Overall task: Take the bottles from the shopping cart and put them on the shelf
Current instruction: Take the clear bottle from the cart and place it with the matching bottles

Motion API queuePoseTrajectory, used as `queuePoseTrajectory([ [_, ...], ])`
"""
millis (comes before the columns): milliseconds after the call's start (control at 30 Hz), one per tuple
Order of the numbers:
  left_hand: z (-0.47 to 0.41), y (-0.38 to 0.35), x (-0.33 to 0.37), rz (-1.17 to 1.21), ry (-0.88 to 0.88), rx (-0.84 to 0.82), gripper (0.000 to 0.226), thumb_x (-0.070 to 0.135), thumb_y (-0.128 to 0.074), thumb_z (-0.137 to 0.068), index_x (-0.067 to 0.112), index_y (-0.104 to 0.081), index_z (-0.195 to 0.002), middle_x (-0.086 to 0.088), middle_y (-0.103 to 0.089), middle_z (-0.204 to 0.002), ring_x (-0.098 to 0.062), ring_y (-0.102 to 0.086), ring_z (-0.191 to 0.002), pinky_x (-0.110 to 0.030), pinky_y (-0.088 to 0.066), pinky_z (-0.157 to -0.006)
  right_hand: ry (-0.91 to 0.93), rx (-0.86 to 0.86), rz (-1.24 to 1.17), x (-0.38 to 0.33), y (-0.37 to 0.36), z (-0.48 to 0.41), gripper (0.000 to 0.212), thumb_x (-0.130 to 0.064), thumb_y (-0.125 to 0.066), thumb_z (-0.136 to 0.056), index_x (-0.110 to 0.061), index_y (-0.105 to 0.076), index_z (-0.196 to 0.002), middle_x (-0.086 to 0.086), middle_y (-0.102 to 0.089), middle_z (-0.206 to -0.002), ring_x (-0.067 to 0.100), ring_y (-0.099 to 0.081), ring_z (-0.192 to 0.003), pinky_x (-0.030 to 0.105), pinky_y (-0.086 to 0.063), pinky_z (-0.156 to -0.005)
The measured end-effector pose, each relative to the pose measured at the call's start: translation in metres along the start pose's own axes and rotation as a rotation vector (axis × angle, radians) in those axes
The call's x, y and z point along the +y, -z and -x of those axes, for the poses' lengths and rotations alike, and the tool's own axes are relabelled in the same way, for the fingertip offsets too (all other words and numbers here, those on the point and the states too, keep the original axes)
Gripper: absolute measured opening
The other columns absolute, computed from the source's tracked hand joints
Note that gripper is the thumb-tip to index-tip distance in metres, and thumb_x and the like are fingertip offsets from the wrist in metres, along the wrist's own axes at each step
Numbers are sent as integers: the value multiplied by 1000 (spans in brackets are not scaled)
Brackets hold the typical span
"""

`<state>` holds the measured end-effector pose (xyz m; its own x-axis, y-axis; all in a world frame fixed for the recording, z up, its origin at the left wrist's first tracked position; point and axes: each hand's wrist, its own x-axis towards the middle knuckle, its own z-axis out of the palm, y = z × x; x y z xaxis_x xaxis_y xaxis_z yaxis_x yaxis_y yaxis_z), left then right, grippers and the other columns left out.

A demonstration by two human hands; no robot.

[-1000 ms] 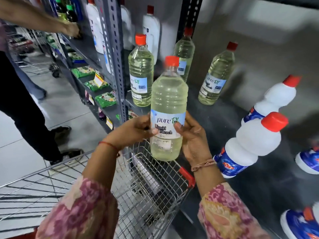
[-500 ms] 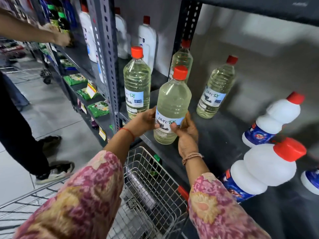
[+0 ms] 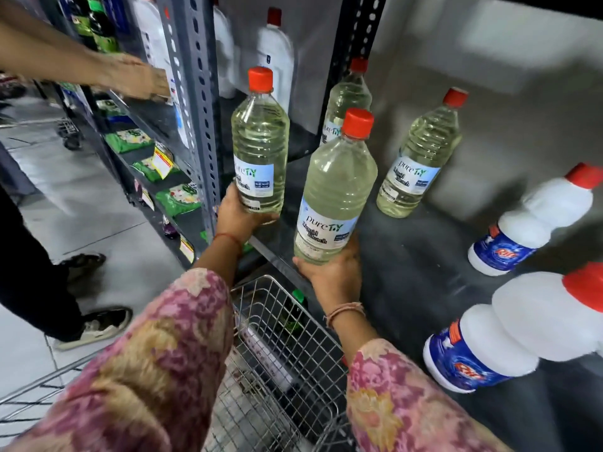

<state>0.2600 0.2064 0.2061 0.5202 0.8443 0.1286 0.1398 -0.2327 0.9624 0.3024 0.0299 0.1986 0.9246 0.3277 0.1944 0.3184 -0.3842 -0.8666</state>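
Two clear bleach bottles with red caps are in my hands at the front of the dark shelf [image 3: 408, 256]. My right hand [image 3: 332, 272] grips the base of the nearer bottle [image 3: 336, 194], which tilts slightly at the shelf's front edge. My left hand [image 3: 238, 216] holds the base of the left bottle [image 3: 259, 145], beside the grey upright post. Two more bleach bottles [image 3: 421, 158] stand further back. The wire shopping cart [image 3: 277, 353] is below my arms, with a dark green-capped bottle [image 3: 293, 314] inside.
White bottles with blue labels [image 3: 532, 220] stand on the shelf's right side, one large [image 3: 496, 334] at the front. Another person stands at left, their hand [image 3: 137, 76] reaching into the neighbouring shelf bay. The perforated post [image 3: 192, 102] divides the bays.
My left hand let go of the carried bottle and took hold of the bottle standing at the left. My right hand set the carried bottle onto the shelf's front edge.
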Motion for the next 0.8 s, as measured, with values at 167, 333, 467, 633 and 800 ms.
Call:
queuePoseTrajectory([
  [167, 0, -2, -11, 41, -30, 37, 71, 8, -82, -53, 7, -49, -115, -9, -61, -115, -19, -58, -100, -29, -45, -89, -25, -1, 57, -5, 3, -1, 82, -27, -88, -46, -2, -44, -111, 15, -65, -108, 30, -63, -96, 22, -43, -68],
  [333, 1, -6, -12, 27, -34, 128, 74, 14, -86, -44, 4, -49, -108, -17, -62, -113, -26, -59, -101, -36, -50, -88, -44, -40, 67, -8, 8, 2, 79, -27, -88, -46, -5, -43, -107, 12, -62, -109, 28, -62, -98, 23, -45, -72],
  [467, 0, -8, -18, -1, -8, 166, 86, 36, -87, -33, 8, -49, -105, -17, -61, -112, -28, -57, -104, -43, -51, -89, -58, -37, 53, -9, 7, 3, 78, -26, -88, -46, -6, -40, -105, 14, -65, -109, 30, -63, -98, 25, -47, -72],
  [633, -1, -3, -19, 120, 26, 7, 73, 9, -83, -50, 9, -49, -115, -9, -62, -116, -19, -58, -100, -32, -49, -91, -65, -38, 49, -7, 6, 4, 76, -27, -88, -46, -10, -39, -102, 14, -64, -109, 30, -61, -99, 28, -49, -76],
  [800, 0, -2, -22, 86, -20, 51, 68, 9, -82, -53, 8, -52, -114, -9, -63, -114, -17, -57, -97, -27, -45, -85, -66, -52, 54, -6, 4, 4, 73, -30, -87, -47, -19, -31, -92, 11, -63, -109, 28, -60, -98, 24, -43, -72],
])
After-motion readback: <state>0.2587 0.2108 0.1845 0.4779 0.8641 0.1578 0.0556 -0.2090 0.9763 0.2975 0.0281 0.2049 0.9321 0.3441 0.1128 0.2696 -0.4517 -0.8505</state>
